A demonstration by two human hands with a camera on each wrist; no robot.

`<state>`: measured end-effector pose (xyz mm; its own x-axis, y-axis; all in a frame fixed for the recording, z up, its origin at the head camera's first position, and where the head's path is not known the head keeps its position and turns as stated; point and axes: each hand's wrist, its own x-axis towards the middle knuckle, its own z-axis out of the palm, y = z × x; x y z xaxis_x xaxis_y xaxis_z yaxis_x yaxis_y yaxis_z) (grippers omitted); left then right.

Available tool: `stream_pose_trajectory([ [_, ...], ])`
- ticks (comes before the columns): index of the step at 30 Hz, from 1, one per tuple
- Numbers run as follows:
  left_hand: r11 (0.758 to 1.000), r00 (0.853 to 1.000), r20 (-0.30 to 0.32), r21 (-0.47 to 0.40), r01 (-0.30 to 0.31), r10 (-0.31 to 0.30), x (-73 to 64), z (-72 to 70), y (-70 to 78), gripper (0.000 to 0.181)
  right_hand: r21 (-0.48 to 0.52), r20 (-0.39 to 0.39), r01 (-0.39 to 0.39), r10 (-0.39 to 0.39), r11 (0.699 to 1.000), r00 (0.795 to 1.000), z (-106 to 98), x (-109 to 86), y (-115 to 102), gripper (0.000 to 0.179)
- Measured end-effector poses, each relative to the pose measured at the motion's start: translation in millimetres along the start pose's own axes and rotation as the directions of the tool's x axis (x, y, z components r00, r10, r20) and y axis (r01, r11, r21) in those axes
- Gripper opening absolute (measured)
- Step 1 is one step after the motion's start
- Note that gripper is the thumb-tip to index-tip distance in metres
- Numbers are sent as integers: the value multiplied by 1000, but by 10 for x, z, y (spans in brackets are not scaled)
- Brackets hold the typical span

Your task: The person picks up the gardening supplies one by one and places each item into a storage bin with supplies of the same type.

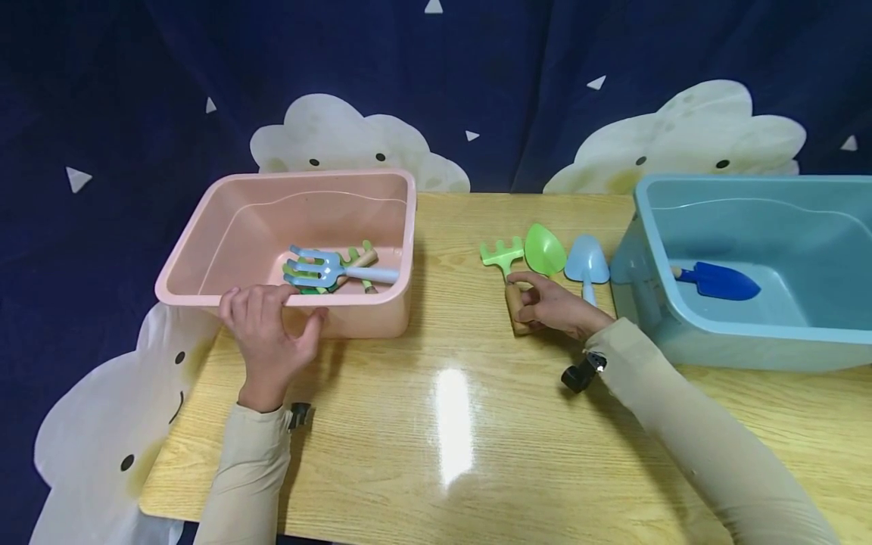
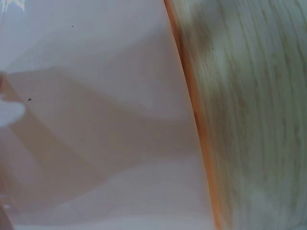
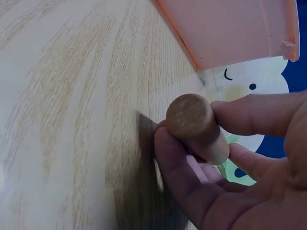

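My left hand (image 1: 268,333) grips the front rim of the pink bin (image 1: 184,295), fingers over the edge and thumb against the outer wall. Inside that bin a light blue hand fork (image 1: 327,269) lies on top of several green tools with wooden handles. My right hand (image 1: 555,304) holds a small green rake (image 1: 506,255) by its wooden handle (image 1: 515,306). In the right wrist view the round handle end (image 3: 189,115) sits between thumb and fingers, close over the table. Just right of the rake lie a green trowel (image 1: 545,248) and a light blue trowel (image 1: 587,261).
A blue bin (image 1: 763,344) stands on the right of the wooden table (image 1: 381,439), with a dark blue trowel (image 1: 725,281) in it. Behind the table hangs a dark blue curtain (image 1: 518,91) with white clouds. The table's left edge shows near the pink bin.
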<state>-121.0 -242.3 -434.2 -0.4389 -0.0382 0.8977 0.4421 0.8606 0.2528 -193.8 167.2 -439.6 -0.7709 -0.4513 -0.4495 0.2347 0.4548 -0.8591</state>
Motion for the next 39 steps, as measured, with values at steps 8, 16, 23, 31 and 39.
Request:
stream_pose_trajectory([
  [8,1000,1000,0,1,-4,4,7,-9,0,41,-2,-6,7,-7,1000,1000,2,4,8,74],
  [16,1000,1000,-2,2,-4,4,4,-6,-3,43,-39,-81,45,-48,998,996,23,18,35,71],
  [23,1000,1000,5,-1,7,-7,-11,-10,3,41,-51,-132,48,-54,998,990,23,6,0,71],
  [31,1000,1000,2,-1,10,-10,-1,-13,8,40,-85,-146,48,-60,995,988,10,-12,-41,70],
  [39,1000,1000,-9,9,-5,5,2,5,5,39,-67,-160,116,-126,991,979,-16,-104,-116,71],
])
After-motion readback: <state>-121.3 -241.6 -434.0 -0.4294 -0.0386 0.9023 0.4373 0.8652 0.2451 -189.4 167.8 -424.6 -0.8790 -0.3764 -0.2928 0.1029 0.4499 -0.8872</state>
